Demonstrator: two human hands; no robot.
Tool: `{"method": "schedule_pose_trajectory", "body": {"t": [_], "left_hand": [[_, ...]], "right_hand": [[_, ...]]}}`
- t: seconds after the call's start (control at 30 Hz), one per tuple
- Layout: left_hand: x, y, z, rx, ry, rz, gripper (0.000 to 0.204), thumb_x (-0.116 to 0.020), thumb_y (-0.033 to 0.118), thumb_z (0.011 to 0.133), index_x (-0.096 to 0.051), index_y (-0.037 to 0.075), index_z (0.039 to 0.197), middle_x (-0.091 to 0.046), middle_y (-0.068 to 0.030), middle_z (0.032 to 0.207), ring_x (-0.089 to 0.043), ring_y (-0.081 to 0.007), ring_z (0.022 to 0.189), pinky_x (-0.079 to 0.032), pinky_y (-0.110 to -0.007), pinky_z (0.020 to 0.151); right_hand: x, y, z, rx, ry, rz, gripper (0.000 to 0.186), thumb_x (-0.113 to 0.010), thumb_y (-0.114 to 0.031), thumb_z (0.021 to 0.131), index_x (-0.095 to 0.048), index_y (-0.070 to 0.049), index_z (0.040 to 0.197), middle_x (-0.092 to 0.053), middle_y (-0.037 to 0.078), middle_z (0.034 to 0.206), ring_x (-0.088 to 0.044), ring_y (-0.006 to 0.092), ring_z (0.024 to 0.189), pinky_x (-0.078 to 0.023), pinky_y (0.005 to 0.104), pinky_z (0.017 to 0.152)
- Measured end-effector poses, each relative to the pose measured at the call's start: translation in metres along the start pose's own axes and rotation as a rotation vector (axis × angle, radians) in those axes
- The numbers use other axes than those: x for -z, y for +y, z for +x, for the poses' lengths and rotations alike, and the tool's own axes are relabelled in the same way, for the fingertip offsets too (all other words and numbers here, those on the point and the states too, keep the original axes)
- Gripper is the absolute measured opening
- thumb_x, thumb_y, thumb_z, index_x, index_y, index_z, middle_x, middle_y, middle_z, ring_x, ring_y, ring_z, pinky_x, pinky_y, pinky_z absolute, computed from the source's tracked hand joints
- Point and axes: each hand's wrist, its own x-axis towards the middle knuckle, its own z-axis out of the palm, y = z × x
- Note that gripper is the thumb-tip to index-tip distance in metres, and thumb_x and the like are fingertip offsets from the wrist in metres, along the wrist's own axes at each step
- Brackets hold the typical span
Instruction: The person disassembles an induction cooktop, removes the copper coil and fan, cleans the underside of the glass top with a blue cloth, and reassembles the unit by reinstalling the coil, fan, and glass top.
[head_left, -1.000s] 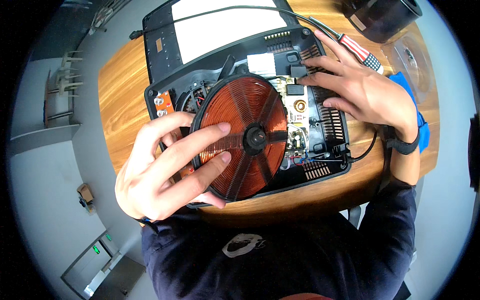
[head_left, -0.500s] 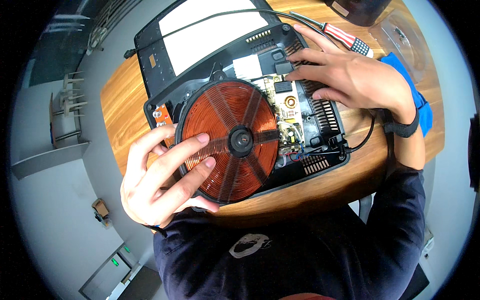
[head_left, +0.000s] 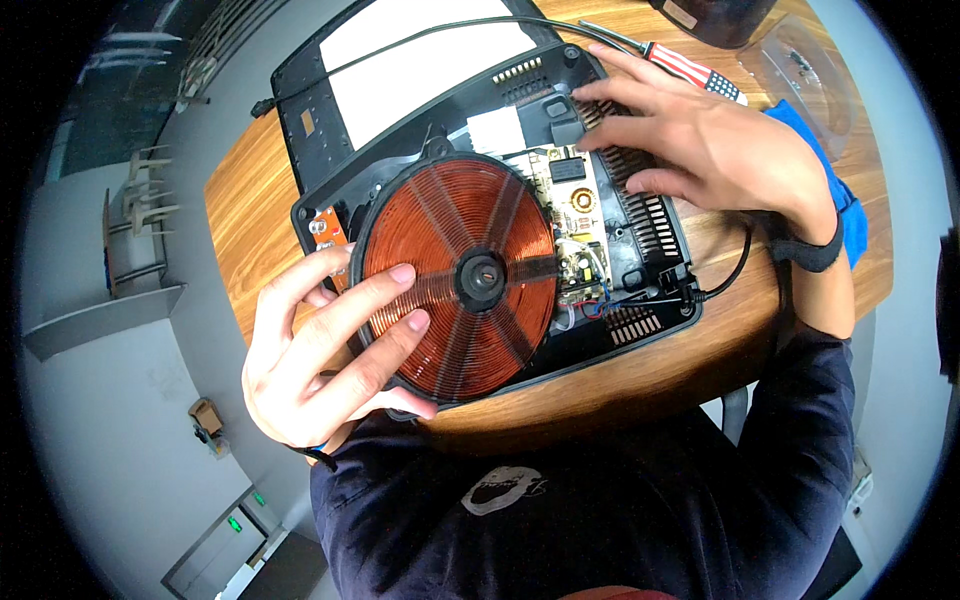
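the left hand [head_left: 325, 355] lies nearest, fingers spread flat on the copper coil [head_left: 460, 275], its thumb under the coil's near rim; it presses more than it grips. the coil sits in the opened black cooker base [head_left: 640, 250] on the wooden bench [head_left: 250, 200]. to the right of this hand a green circuit board [head_left: 575, 235] shows. farther, the right hand [head_left: 710, 145] rests open on the base's far right corner, fingertips touching a small black part [head_left: 560, 108], holding nothing. beyond it lies a striped screwdriver [head_left: 690, 68]; behind the base the black top panel [head_left: 400, 70] with its white glass.
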Motion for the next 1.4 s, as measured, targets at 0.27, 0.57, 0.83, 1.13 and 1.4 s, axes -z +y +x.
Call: {"method": "schedule_pose_trajectory", "body": {"t": [0.27, 0.57, 0.83, 1.13, 1.4], "left_hand": [[0.001, -0.001, 0.002, 0.019, -0.014, 0.001, 0.061, -0.083, 0.059, 0.077, -0.089, 0.008, 0.108, -0.084, -0.0153, 0.126, -0.069, -0.0407, 0.119, -0.055, -0.037, 0.08], [-0.002, -0.005, 0.003, 0.022, -0.002, 0.017, 0.065, -0.082, 0.061, 0.075, -0.088, 0.006, 0.108, -0.083, -0.0155, 0.127, -0.069, -0.0413, 0.12, -0.057, -0.038, 0.078], [0.001, -0.002, 0.003, 0.036, -0.031, 0.022, 0.066, -0.084, 0.059, 0.072, -0.089, 0.004, 0.108, -0.084, -0.0174, 0.125, -0.071, -0.0424, 0.121, -0.058, -0.043, 0.083], [0.002, -0.001, 0.003, 0.058, -0.034, 0.044, 0.069, -0.082, 0.063, 0.072, -0.09, 0.005, 0.107, -0.085, -0.0173, 0.122, -0.071, -0.0424, 0.12, -0.057, -0.04, 0.082], [-0.001, -0.003, 0.001, 0.065, -0.01, 0.025, 0.069, -0.082, 0.062, 0.071, -0.09, 0.005, 0.108, -0.085, -0.0187, 0.121, -0.072, -0.0426, 0.121, -0.057, -0.041, 0.083]], "right_hand": [[0.015, -0.024, 0.007, 0.197, -0.091, 0.3, 0.03, -0.078, -0.011, 0.1, -0.073, -0.001, 0.128, -0.068, 0.02, 0.139, -0.057, 0.0431, 0.146, -0.048, 0.0505, 0.124], [-0.003, -0.028, -0.003, 0.332, -0.178, 0.222, 0.029, -0.075, -0.014, 0.102, -0.077, 0.002, 0.127, -0.072, 0.019, 0.146, -0.057, 0.0449, 0.151, -0.046, 0.0492, 0.129], [-0.012, -0.032, -0.008, 0.351, -0.135, 0.184, 0.026, -0.07, -0.008, 0.103, -0.076, 0.006, 0.124, -0.071, 0.022, 0.143, -0.059, 0.0431, 0.148, -0.051, 0.047, 0.124], [-0.016, -0.024, -0.007, 0.387, -0.034, 0.298, 0.021, -0.07, -0.008, 0.104, -0.072, 0.009, 0.116, -0.072, 0.022, 0.132, -0.067, 0.0445, 0.131, -0.057, 0.0476, 0.109], [-0.008, -0.024, -0.004, 0.338, -0.097, 0.328, 0.019, -0.071, -0.009, 0.104, -0.073, 0.007, 0.115, -0.073, 0.02, 0.129, -0.072, 0.0418, 0.117, -0.059, 0.0472, 0.101]]}}
